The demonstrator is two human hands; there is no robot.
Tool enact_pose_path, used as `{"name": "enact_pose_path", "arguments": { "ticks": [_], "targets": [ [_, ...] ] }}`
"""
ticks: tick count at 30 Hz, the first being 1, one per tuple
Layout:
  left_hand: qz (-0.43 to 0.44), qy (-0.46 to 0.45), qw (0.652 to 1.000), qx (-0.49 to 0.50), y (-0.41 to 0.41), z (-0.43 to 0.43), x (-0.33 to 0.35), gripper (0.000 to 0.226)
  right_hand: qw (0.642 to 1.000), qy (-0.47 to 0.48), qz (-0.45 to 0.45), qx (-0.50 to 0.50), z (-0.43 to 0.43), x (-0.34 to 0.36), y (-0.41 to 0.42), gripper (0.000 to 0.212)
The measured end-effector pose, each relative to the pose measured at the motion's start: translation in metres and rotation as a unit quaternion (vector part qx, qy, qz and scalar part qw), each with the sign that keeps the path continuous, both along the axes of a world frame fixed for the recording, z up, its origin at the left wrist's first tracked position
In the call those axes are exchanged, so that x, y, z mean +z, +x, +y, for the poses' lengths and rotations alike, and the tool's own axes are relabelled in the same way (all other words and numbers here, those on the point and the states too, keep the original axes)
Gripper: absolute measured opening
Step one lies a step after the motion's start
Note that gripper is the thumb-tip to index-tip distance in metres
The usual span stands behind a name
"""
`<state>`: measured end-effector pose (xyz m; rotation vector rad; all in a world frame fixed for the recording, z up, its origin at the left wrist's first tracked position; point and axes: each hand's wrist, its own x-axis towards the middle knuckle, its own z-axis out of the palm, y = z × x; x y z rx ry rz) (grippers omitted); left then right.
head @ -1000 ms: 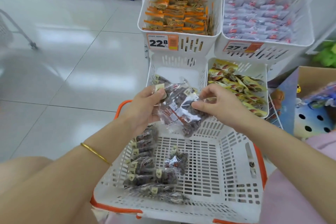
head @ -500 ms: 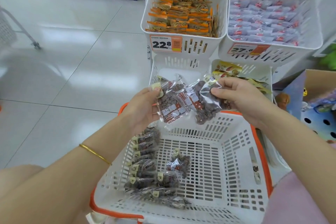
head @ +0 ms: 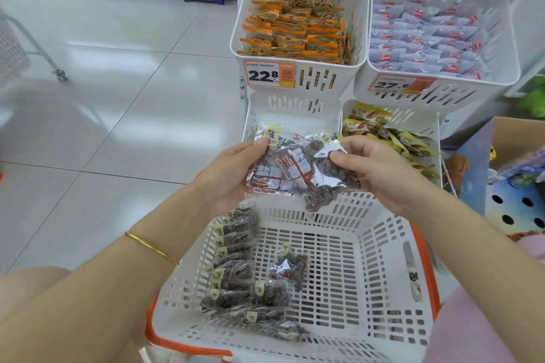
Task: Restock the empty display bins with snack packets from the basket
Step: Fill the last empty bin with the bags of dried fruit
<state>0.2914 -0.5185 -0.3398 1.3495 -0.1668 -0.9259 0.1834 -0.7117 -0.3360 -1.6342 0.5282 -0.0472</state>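
Shelving ahead carries four white slotted bins: the upper left bin [head: 324, 79] holds orange packets, the upper right bin [head: 442, 94] pale ones, the lower right bin [head: 418, 118] yellow ones, and the lower left bin [head: 295, 115] shows only bare walls. Below it sits the white basket [head: 392, 274] with an orange rim, dark snack packets [head: 236, 274] lying along its left side. Above the basket's far edge, the left hand [head: 233, 174] pinches a clear packet [head: 265, 174] between thumb and curled fingers near the top seal. The right hand [head: 380, 168] pinches a second packet [head: 318, 183] likewise, overlapping the first. By appearance, each packet is light, soft and crinkly, with slippery film and loose contents that shift, so grip the flat sealed edge, not the bulging middle. Compared with half a second ago, the hands stand closer and the two packets, then fanned apart, now overlap. The basket stock is unchanged.
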Motion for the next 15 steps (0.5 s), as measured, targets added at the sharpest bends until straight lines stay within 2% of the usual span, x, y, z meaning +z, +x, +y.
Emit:
{"name": "enact_pose_path", "arguments": {
  "ticks": [3, 7, 10, 13, 14, 15],
  "targets": [
    [-0.028, 0.036, 0.999, -0.014, 0.001, 0.001, -0.001, 0.032, 0.997, -0.058, -0.017, 0.038, 0.001, 0.007, -0.001, 0.013],
    [-0.035, 0.068, 0.996, -0.056, 0.001, 0.003, 0.0, 0.052, 0.985, -0.156, -0.042, 0.057, 0.006, 0.01, 0.0, 0.022],
    [-0.034, 0.063, 0.994, -0.077, 0.001, 0.001, 0.0, 0.056, 0.98, -0.175, -0.057, 0.082, 0.006, 0.008, 0.003, 0.017],
    [-0.03, 0.048, 0.993, -0.104, -0.003, 0.0, 0.002, 0.076, 0.981, -0.152, -0.057, 0.102, 0.005, 0.005, 0.008, 0.016],
    [-0.047, 0.054, 0.99, -0.122, -0.003, -0.001, 0.002, 0.075, 0.985, -0.128, -0.056, 0.102, 0.007, 0.004, 0.009, 0.017],
    [-0.075, 0.061, 0.985, -0.141, -0.004, -0.002, 0.002, 0.059, 0.988, -0.103, -0.055, 0.098, 0.008, 0.002, 0.01, 0.018]
  ]
}}
